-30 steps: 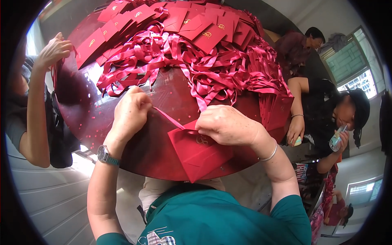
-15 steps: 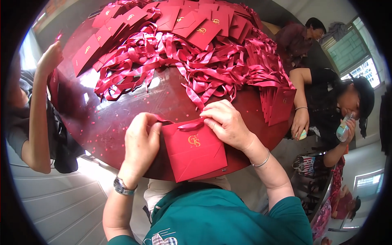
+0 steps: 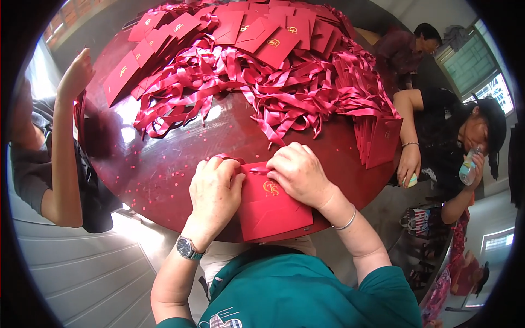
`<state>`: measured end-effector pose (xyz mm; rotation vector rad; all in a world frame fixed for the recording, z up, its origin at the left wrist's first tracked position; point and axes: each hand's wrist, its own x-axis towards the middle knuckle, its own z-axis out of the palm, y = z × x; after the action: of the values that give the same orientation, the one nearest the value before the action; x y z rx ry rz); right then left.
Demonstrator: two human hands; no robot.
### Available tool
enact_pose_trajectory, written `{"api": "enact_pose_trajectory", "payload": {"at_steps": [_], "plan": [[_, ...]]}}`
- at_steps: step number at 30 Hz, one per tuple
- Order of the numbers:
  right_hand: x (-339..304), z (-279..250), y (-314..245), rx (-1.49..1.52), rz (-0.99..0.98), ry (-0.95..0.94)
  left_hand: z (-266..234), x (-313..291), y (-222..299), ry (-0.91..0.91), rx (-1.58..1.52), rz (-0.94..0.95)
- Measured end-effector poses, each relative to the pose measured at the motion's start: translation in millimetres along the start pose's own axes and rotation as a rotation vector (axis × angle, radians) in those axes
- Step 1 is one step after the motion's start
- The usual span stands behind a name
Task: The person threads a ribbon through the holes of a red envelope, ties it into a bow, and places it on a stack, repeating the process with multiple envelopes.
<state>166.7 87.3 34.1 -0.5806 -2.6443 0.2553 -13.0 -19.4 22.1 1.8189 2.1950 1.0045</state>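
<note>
A red envelope [image 3: 270, 210] with a gold emblem lies at the near edge of the round dark-red table [image 3: 164, 169]. My left hand [image 3: 215, 191] presses its upper left corner and pinches a pink-red ribbon [image 3: 229, 159] there. My right hand [image 3: 298, 174] rests on the envelope's upper right part, fingers on the ribbon's other end [image 3: 258, 170]. A wristwatch is on my left wrist, a thin bangle on my right.
A big heap of red ribbons [image 3: 262, 82] covers the table's middle. Several red envelopes [image 3: 257, 30] fan along the far rim, and a stack [image 3: 380, 139] stands at the right edge. One person [image 3: 49, 147] is at the left, two persons [image 3: 454, 136] at the right.
The envelope went from hanging over the table edge to lying flat on it. My left hand dropped from a raised ribbon pull onto the envelope's top, and both hands closed in there.
</note>
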Motion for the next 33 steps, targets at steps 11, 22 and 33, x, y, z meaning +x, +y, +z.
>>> {"api": "enact_pose_trajectory", "payload": {"at_steps": [11, 22, 33], "plan": [[-8, 24, -1, -0.076, -0.092, 0.180, 12, -3, 5, 0.084, 0.070, 0.034], [10, 4, -3, 0.248, -0.054, 0.187, 14, -10, 1, 0.123, 0.063, 0.056], [79, 22, 13, 0.456, 0.120, -0.488, 11, -10, -4, 0.110, -0.100, 0.025]]}}
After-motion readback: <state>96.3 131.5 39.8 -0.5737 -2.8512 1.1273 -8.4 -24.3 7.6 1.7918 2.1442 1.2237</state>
